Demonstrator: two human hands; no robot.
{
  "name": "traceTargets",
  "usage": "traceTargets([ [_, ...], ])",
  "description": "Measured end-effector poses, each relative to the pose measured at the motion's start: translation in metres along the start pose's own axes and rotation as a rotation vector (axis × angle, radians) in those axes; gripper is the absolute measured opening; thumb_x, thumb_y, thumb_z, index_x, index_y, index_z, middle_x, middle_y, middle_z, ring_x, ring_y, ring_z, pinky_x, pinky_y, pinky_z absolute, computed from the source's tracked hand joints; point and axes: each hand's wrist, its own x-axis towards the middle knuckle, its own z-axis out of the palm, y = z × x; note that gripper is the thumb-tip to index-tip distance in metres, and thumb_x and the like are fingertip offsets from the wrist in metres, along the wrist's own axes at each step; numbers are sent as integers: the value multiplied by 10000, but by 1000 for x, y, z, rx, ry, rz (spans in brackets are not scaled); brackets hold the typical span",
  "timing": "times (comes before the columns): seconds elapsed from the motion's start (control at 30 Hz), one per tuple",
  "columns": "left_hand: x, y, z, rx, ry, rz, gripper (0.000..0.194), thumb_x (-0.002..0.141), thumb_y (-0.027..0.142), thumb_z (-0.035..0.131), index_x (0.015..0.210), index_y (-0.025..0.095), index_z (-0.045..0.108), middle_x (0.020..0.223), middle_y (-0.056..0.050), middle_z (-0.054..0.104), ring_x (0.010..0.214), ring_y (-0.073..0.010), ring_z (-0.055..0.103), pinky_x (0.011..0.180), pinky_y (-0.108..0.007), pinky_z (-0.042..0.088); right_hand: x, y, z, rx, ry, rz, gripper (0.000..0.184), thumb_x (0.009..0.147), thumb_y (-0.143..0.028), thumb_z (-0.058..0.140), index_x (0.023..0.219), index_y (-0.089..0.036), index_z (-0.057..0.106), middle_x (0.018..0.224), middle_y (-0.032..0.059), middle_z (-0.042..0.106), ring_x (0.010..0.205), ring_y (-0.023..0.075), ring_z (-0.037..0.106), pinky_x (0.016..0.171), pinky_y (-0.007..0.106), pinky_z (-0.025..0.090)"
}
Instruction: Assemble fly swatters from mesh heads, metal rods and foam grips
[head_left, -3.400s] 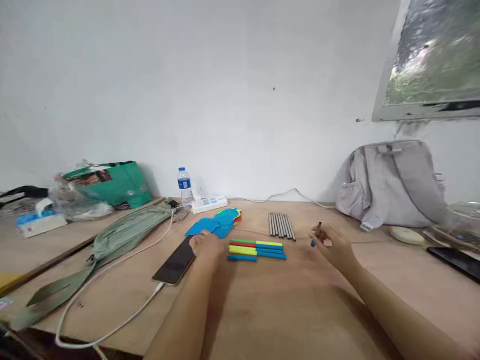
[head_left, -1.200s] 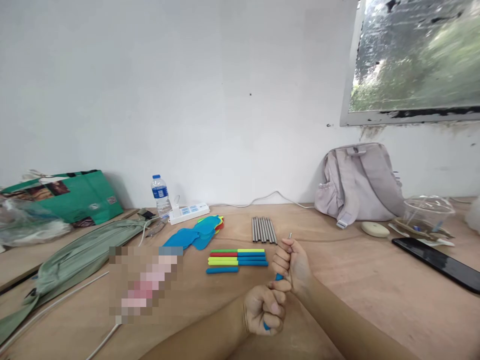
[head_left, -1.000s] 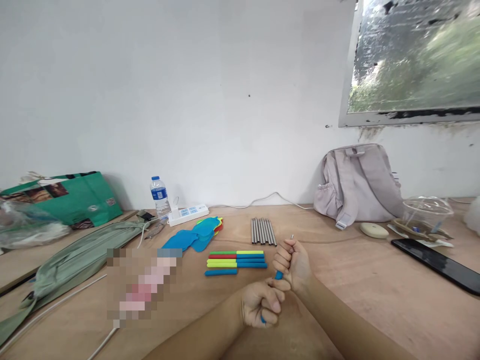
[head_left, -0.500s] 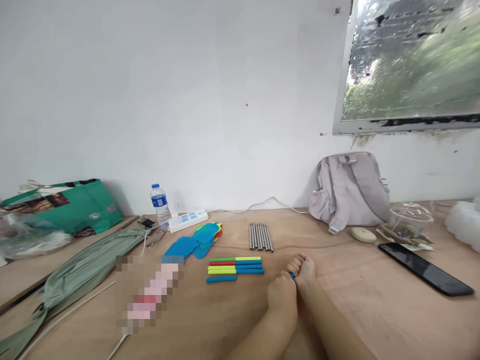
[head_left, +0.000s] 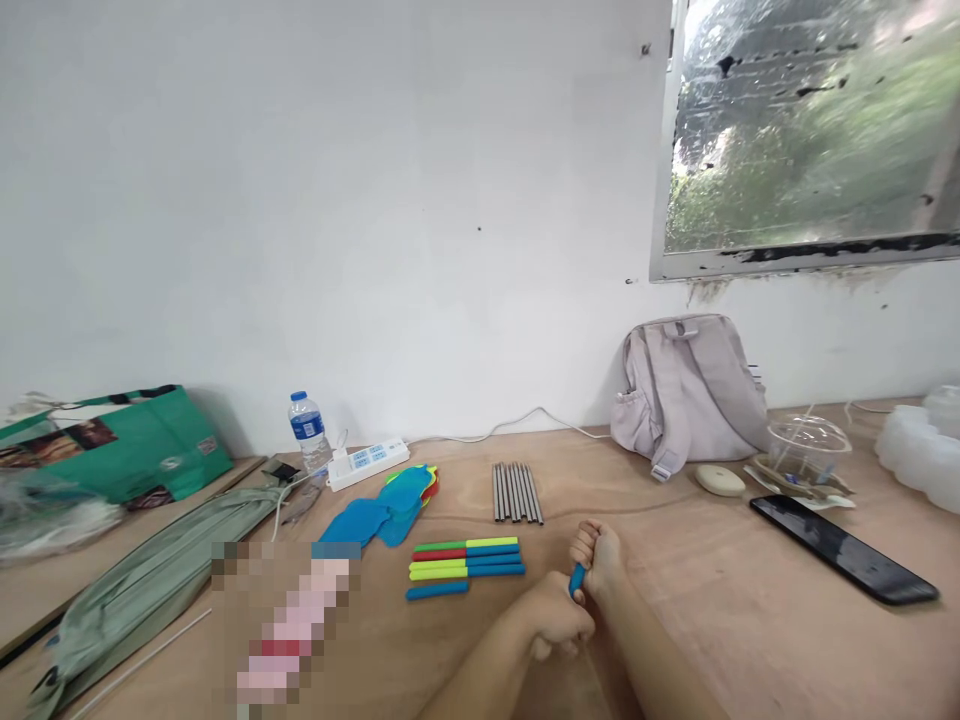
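Observation:
My left hand point(head_left: 556, 615) is closed round the lower part of a blue tube point(head_left: 577, 580), knuckles toward me. Just above and to its right, my right hand point(head_left: 600, 558) wraps its fingers round the tube's upper end. A short stretch of blue shows between the two fists; the rest is hidden in them. To the left of my hands lie several coloured tubes point(head_left: 487, 571) in yellow, green, red and blue, set side by side. A single blue tube point(head_left: 437, 591) lies in front of that group. Beyond them sits a row of thin metal tubes point(head_left: 517, 493).
Blue flat pieces point(head_left: 397, 500) lie left of the tubes, near a power strip point(head_left: 369, 463) and a water bottle point(head_left: 308, 430). A backpack point(head_left: 690, 390) leans on the wall. A black phone point(head_left: 844, 550) and a white case point(head_left: 720, 480) lie at right.
From holding the blue tube and a metal tip apart, my hands have come together on the blue tube. The metal tip above my right fist no longer shows. The view has shifted.

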Motion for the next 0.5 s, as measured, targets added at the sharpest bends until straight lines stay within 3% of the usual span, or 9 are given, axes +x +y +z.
traceTargets([
  [0.17, -11, 8, -7, -357, -136, -41, 311, 530, -45, 430, 605, 206, 263, 393, 134, 171, 325, -17, 77, 356, -133, 125, 7, -3, 25, -15, 2, 106, 334, 691, -229, 350, 494, -216, 81, 369, -118, 55, 300, 34, 9, 242, 146, 79],
  [0.27, -21, 4, -12, -775, -219, 51, 276, 539, -47, 393, 617, 190, 276, 433, 120, 126, 349, -24, 15, 339, -121, 84, 10, -3, 40, -29, 9, 174, 311, 698, -206, 327, 487, -220, 100, 363, -117, 72, 287, 35, 26, 238, 144, 73],
  [0.33, -24, -1, -13, -933, -191, 153, 245, 590, -27, 382, 593, 183, 256, 452, 102, 114, 356, -32, 24, 335, -117, 83, 11, -1, 47, -40, 20, 219, 308, 703, -182, 312, 484, -222, 99, 353, -114, 84, 278, 33, 31, 237, 141, 65],
  [0.4, -23, -2, -14, -915, -103, 222, 241, 640, -7, 362, 575, 182, 228, 457, 89, 129, 357, -36, 60, 340, -116, 96, 11, -1, 51, -45, 34, 245, 310, 709, -162, 297, 485, -222, 91, 344, -112, 91, 270, 32, 34, 235, 138, 58],
  [0.5, -17, 5, -18, -571, -46, 91, 264, 628, -14, 401, 574, 187, 238, 445, 95, 160, 356, -33, 99, 359, -129, 137, 12, -5, 55, -37, 62, 223, 311, 726, -159, 275, 494, -222, 79, 334, -111, 88, 262, 32, 39, 232, 138, 57],
])
